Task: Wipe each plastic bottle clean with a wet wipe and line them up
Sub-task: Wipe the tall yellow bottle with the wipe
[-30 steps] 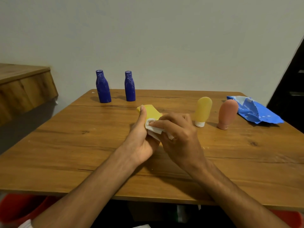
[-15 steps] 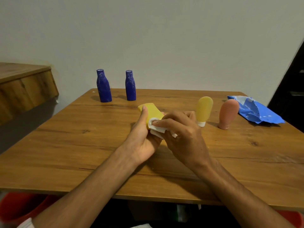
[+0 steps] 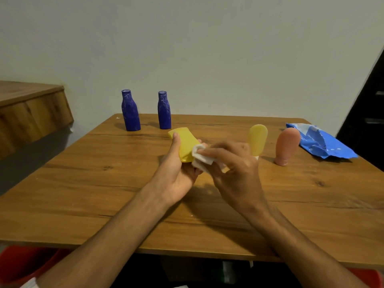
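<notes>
left hand (image 3: 176, 173) fingers clamped on flat yellow bottle (image 3: 185, 143), tilted above table (image 3: 83, 183) | right hand (image 3: 234, 169) fingers pinching crumpled white wet wipe (image 3: 200, 157) against bottle's right side

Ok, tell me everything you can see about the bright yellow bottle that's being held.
The bright yellow bottle is flat-sided with rounded corners, opaque, and looks like smooth matte plastic. It is held above the table, tilted with its broad end up and away from the camera. Its lower end, and any cap, is hidden. The left hand grips it from below, thumb laid along its near left edge. The right hand presses a folded white wet wipe against its lower right side.
</notes>
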`<state>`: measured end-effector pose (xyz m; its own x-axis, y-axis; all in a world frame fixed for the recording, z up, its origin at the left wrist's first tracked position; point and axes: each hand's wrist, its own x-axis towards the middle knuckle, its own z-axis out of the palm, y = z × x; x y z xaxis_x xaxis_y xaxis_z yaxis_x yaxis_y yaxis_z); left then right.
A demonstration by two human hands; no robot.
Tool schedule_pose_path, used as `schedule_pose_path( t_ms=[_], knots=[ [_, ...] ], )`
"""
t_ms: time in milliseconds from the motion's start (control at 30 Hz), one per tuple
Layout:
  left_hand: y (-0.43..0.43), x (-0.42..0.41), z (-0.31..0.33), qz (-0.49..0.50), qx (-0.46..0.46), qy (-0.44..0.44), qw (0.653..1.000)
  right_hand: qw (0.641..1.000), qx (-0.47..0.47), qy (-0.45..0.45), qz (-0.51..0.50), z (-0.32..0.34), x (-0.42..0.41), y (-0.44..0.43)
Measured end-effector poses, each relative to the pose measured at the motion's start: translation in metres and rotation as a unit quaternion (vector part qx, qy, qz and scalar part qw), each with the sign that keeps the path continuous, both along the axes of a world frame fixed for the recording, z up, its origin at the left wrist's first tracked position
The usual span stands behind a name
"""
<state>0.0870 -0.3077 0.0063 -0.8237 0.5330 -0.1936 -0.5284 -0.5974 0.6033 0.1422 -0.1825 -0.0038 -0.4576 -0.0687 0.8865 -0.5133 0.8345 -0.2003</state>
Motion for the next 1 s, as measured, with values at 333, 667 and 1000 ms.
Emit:
schedule_pose_path(
  t_ms=[333, 667, 1000],
  knots=[
    [0.0024, 0.0023, -0.002, 0.017, -0.013, -0.004, 1.0, 0.999, 0.046, 0.013, -0.017, -0.0056, -0.0035, -0.0023],
    [0.0029, 0.0008, -0.0036, 0.008, -0.006, -0.01, 1.0, 0.999, 0.041, 0.027, -0.016, -0.0053, -0.0038, -0.0018],
    [0.0026, -0.0013, -0.004, -0.004, 0.007, -0.021, 1.0, 0.999, 0.038, 0.023, -0.015, -0.0065, -0.0024, -0.0038]
  ],
)
